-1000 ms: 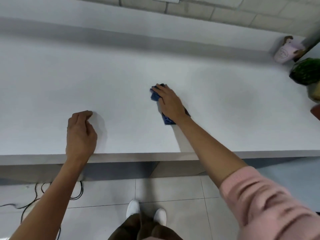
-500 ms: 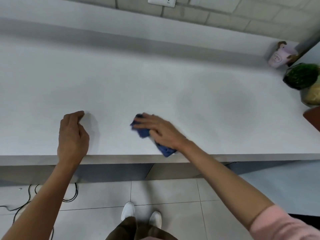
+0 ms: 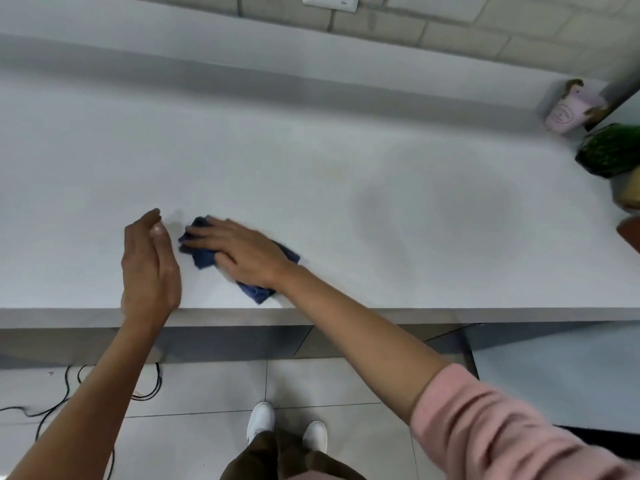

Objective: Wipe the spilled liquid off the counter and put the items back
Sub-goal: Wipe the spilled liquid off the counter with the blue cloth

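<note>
A dark blue cloth (image 3: 202, 252) lies on the white counter (image 3: 311, 174) near its front edge. My right hand (image 3: 242, 251) presses flat on top of it, fingers spread and pointing left. My left hand (image 3: 149, 268) stands on its edge just left of the cloth, fingers together and slightly curled, holding nothing. A faint greyish damp patch (image 3: 440, 206) shows on the counter to the right of the cloth.
At the far right stand a pink cup (image 3: 564, 110), a dark green object (image 3: 609, 150), a yellowish item (image 3: 628, 192) and a reddish-brown corner (image 3: 630, 232). A wall socket (image 3: 329, 1) sits above the counter. Black cables (image 3: 104, 393) lie on the tiled floor.
My right hand slid the cloth from the counter's middle toward the front edge and to the left. My left hand lifted from a resting fist and turned on its edge beside the cloth.
</note>
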